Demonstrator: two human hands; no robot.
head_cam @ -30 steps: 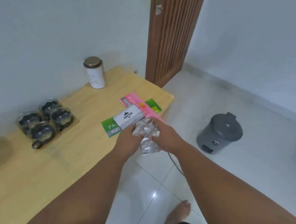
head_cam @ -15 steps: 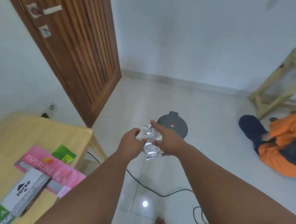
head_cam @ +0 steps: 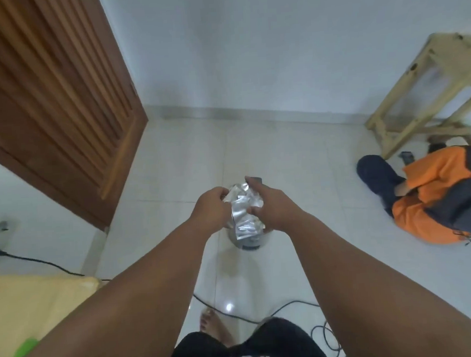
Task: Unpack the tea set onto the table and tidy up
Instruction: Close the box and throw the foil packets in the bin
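At its left edge, the crumpled silver wrapper [head_cam: 243, 215] is pinched by the left hand [head_cam: 211, 207]; the right hand [head_cam: 276, 209] clamps its right side with curled fingers. Directly beneath both hands sits the bin [head_cam: 250, 246]. The wrapper is probably feather-light, soft and springy: grip the bunched middle.

Soft even light, floor [head_cam: 229, 307] glare, wide-angle edges bowed

The crumpled silver foil wrapper [head_cam: 243, 213] sits between the left grip [head_cam: 211, 207] and the right grip [head_cam: 275, 209], and both hold it. Under the grips stands the round grey bin [head_cam: 250, 242] on the floor [head_cam: 296, 160]. The brown slatted wooden door [head_cam: 53, 106] is well left of the grips. The pale wooden desk [head_cam: 29, 301] is left and nearer. Well right lies a person in an orange shirt [head_cam: 436, 193], before the light wooden frame [head_cam: 417, 98].
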